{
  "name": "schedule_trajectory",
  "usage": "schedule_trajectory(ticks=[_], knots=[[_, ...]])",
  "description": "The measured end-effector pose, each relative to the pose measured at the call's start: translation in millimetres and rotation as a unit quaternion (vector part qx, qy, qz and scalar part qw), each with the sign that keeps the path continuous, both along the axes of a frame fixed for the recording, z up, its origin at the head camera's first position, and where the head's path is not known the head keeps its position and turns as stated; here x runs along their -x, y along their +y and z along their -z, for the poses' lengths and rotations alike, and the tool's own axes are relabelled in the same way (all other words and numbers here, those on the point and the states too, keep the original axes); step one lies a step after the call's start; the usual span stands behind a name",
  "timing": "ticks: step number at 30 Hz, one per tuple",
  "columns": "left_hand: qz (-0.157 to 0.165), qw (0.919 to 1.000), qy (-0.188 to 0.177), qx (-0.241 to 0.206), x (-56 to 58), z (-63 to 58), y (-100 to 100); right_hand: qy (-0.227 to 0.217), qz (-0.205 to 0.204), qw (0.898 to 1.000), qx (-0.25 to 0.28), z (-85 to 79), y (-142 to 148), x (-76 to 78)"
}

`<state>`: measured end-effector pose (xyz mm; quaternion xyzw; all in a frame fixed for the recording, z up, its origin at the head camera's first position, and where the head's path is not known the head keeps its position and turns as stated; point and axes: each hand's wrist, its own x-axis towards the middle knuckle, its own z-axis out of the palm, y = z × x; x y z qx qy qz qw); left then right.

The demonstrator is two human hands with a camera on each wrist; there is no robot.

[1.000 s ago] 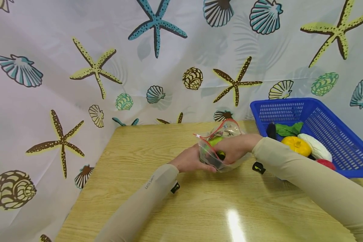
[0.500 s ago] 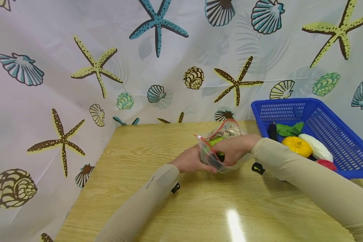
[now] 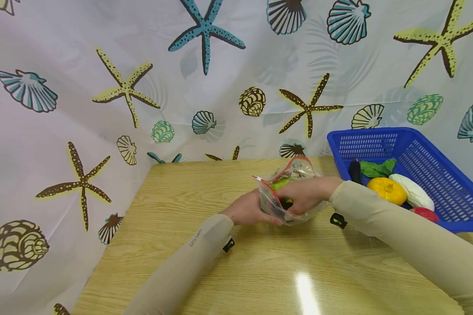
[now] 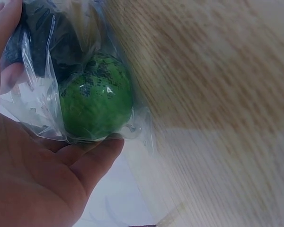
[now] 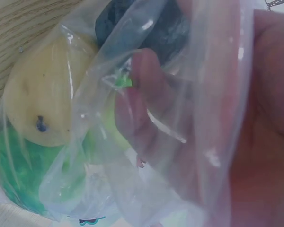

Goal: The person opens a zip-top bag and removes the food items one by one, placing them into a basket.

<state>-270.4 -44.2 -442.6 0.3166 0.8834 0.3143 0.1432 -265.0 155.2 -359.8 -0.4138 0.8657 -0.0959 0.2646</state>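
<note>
A clear zip bag (image 3: 273,203) with a red zip edge stands with its mouth spread on the wooden table. My left hand (image 3: 247,209) grips its left side, thumb in front; in the left wrist view its fingers reach under a green round fruit (image 4: 97,99) in the bag. Through the mouth my right hand (image 3: 305,192) reaches inside, its curled fingers (image 5: 146,71) showing through the plastic against a dark grey-blue, rounded piece (image 5: 142,28). That piece's kind is hidden by plastic and fingers. A pale yellow round fruit (image 5: 47,90) also lies in the bag.
A blue plastic basket (image 3: 467,188) at the right holds a yellow pumpkin-shaped piece (image 3: 387,190), a white oblong vegetable (image 3: 414,192), a red piece (image 3: 425,213), green leaves (image 3: 377,168) and a dark long vegetable (image 3: 354,171). A patterned curtain (image 3: 228,78) hangs behind the table (image 3: 197,183).
The right hand's fingers shift slightly inside the bag, and the bag's near edge moves a little. The left hand keeps its place.
</note>
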Motion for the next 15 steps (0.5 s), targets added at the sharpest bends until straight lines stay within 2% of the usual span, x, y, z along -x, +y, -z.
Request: schedule_trajectory(ticks=[6, 11, 15], knots=[[-0.004, 1.0000, -0.007, 0.003, 0.0, 0.4, 0.6, 0.008, -0.003, 1.000, 0.021, -4.9, 5.5, -4.6], [-0.012, 0.9999, -0.008, 0.008, -0.1, 0.0, -0.4, 0.058, 0.020, 0.997, 0.038, -17.1, 18.0, -4.6], [-0.014, 0.9999, -0.007, 0.001, 0.1, -0.2, -0.6, 0.099, 0.035, 0.991, 0.088, -31.2, 30.9, -5.9]])
